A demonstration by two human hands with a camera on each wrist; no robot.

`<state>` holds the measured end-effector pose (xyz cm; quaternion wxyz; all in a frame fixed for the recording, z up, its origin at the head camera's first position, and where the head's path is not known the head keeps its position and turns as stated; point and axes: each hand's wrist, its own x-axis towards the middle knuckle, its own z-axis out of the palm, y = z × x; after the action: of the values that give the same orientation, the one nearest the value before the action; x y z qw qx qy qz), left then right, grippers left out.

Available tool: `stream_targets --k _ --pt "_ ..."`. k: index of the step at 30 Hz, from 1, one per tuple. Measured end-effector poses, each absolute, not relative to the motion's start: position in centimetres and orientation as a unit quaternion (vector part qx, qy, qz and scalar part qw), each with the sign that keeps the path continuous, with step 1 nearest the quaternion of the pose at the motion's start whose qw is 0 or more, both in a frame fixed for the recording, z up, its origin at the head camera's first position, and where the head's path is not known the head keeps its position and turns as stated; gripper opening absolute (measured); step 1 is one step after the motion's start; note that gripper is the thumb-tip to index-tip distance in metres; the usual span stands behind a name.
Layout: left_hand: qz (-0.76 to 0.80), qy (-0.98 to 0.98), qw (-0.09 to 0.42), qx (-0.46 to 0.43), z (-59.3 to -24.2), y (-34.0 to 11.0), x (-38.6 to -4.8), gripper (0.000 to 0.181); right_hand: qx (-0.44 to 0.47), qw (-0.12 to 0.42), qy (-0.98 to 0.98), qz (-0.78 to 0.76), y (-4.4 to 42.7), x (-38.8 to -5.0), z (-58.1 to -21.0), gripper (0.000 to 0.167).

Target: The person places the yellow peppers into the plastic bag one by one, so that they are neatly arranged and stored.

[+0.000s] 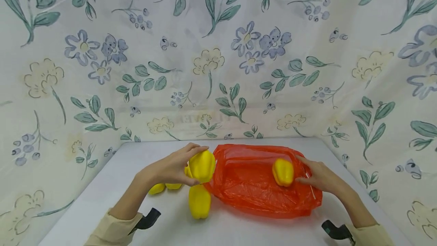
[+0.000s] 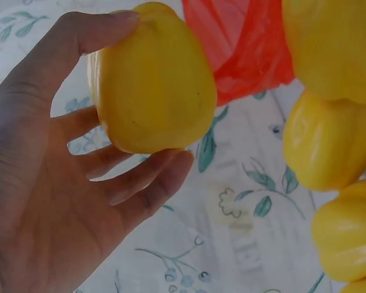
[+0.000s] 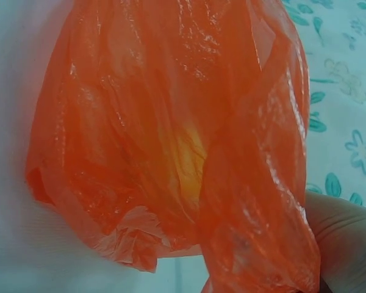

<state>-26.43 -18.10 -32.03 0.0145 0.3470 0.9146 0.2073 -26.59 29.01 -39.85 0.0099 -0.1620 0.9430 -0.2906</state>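
In the head view, my left hand [image 1: 170,166] holds a yellow bell pepper [image 1: 203,166] just left of a red plastic bag [image 1: 246,185]. The left wrist view shows the thumb at the top of this bell pepper [image 2: 155,85] and the fingers under it. My right hand [image 1: 319,175] is at the bag's right end, thumb and fingers spread apart. Just left of those fingertips, another yellow bell pepper [image 1: 283,172] sits at the bag; whether inside or on top, I cannot tell. In the right wrist view, bag folds hide most of the hand [image 3: 344,238].
Another yellow bell pepper [image 1: 199,202] stands on the white table [image 1: 164,223] below my left hand. Several more lie behind the left hand, such as one bell pepper [image 1: 156,189] partly covered by it. A floral cloth [image 1: 211,86] hangs behind the table.
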Motion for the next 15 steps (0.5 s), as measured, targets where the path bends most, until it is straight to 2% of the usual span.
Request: stream_targets --k 15 --pt "0.187 0.891 0.072 0.407 -33.1 -10.9 -29.1 0.088 -0.175 0.008 0.938 -0.299 29.2 -26.8 -39.8 0.079"
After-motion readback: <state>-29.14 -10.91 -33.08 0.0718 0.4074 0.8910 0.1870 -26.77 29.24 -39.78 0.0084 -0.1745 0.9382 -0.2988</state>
